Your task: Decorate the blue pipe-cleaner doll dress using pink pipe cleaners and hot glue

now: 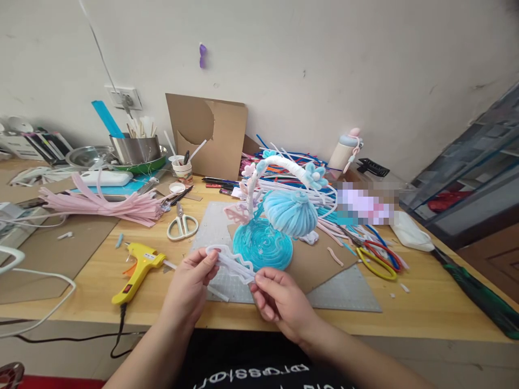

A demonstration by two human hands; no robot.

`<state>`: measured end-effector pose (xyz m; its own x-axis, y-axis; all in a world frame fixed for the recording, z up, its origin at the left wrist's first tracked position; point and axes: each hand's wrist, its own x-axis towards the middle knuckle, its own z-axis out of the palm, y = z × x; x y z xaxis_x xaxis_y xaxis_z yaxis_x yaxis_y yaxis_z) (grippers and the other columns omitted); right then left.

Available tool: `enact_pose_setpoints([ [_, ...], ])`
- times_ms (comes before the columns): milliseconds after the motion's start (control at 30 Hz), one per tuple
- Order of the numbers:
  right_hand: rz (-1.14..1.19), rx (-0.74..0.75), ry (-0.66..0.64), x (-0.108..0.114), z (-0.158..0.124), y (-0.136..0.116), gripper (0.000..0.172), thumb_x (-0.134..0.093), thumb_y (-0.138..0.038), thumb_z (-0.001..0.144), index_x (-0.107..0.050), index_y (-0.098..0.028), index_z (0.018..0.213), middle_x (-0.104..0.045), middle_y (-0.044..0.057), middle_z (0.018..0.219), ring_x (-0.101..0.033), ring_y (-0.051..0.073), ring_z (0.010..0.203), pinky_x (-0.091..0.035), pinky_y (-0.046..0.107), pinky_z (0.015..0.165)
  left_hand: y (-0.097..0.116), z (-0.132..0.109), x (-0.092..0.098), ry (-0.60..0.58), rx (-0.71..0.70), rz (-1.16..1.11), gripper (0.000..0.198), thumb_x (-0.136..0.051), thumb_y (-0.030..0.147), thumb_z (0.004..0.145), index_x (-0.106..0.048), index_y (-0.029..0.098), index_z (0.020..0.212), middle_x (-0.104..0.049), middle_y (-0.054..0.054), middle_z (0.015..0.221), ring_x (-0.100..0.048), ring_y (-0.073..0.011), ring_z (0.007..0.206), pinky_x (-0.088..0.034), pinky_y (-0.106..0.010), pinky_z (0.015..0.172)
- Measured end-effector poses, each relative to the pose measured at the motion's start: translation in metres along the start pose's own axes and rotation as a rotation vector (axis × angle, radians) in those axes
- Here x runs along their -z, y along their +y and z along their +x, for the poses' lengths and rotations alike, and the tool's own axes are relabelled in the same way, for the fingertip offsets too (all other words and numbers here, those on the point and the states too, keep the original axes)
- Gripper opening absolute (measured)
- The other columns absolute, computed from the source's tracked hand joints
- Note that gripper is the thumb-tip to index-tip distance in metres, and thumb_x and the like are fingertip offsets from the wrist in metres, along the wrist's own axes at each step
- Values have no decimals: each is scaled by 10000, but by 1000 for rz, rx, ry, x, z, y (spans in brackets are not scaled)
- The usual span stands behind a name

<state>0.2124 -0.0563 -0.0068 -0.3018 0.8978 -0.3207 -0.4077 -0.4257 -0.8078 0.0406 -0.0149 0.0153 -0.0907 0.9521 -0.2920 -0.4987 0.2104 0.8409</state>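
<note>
Both hands hold a bent white pipe cleaner shape [232, 263] above the table's front edge. My left hand [190, 289] pinches its left end with closed fingers. My right hand [279, 302] pinches its right end, fingers curled. Just beyond stands a pipe cleaner craft: a flat blue spiral disc [263, 246], a fluffy blue ball [291, 212] and a white arch handle with flowers [279, 162]. They rest on a grey cutting mat [344, 292].
A yellow glue gun [138, 265] lies left of my hands, its cord hanging off the edge. White scissors [182, 224], a pink pipe cleaner bundle [101, 202], yellow-handled scissors [377, 265], mixed coloured pipe cleaners [284, 156], cardboard [211, 135] and a metal pot [135, 148] crowd the table.
</note>
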Motion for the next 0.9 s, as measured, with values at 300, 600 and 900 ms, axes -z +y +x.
enact_pose_setpoints([
  [300,-147,203,62,-5,2,6,308,-572,-454,837,-560,-154,770,-517,-60,532,-407,27,346,-258,138,318,-7,-12,-9,-142,-51,-22,376,-835,320,574,-641,162,855,-550,39,680,-458,-44,562,-370,-133,479],
  [600,-233,181,-19,-7,1,7,345,-545,-497,841,-491,-171,739,-532,-55,594,-470,44,390,-344,149,341,-41,-25,-6,-265,34,273,287,-746,375,686,-592,133,694,-520,42,532,-397,-52,485,-322,-180,492],
  [900,-304,258,61,-5,2,7,280,-542,-469,846,-478,-197,826,-461,-96,494,-415,51,372,-319,145,337,-36,-24,-8,-284,20,286,247,-765,345,659,-636,141,715,-531,41,552,-411,-63,497,-326,-183,489],
])
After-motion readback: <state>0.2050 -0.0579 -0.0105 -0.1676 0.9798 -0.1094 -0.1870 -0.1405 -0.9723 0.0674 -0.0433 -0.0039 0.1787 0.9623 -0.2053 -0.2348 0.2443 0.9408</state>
